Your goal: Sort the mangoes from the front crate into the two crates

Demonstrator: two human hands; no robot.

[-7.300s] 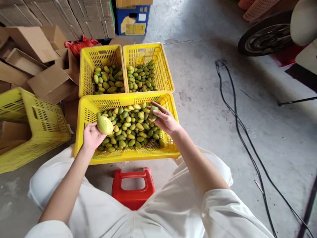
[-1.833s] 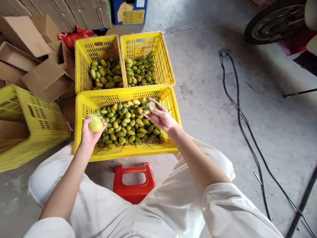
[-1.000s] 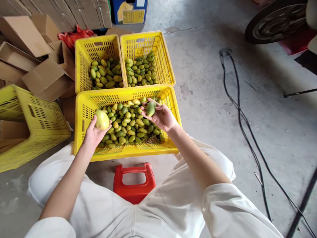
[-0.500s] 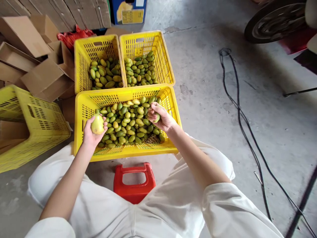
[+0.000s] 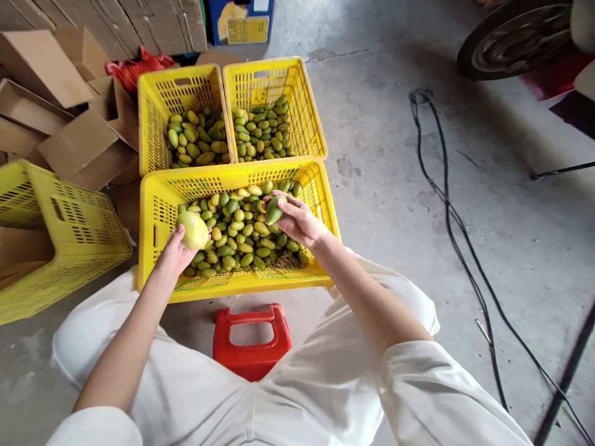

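In the head view my left hand (image 5: 173,253) is closed around a large pale yellow-green mango (image 5: 193,230), held over the left part of the front yellow crate (image 5: 232,289). My right hand (image 5: 300,222) grips a smaller, darker green mango (image 5: 275,210) between thumb and fingers, above the crate's right half. Beneath both hands lie many small green and yellow mangoes (image 5: 246,235), filling the crate's floor except for a brownish patch at the lower right. Whether a yellow fruit beside my right fingertips is held or lies below, I cannot tell.
Two more yellow crates, a left one (image 5: 145,118) and a right one (image 5: 309,102), stand behind with mangoes inside. A tilted yellow crate (image 5: 88,217) and cardboard boxes (image 5: 83,148) are on the left. A red stool (image 5: 251,359) sits between my legs. Black cable (image 5: 449,204) lies right.
My right hand has turned and opened out slightly leftward, bringing the green mango into fuller view. The left hand has tilted its mango and shifted it a little to the right.
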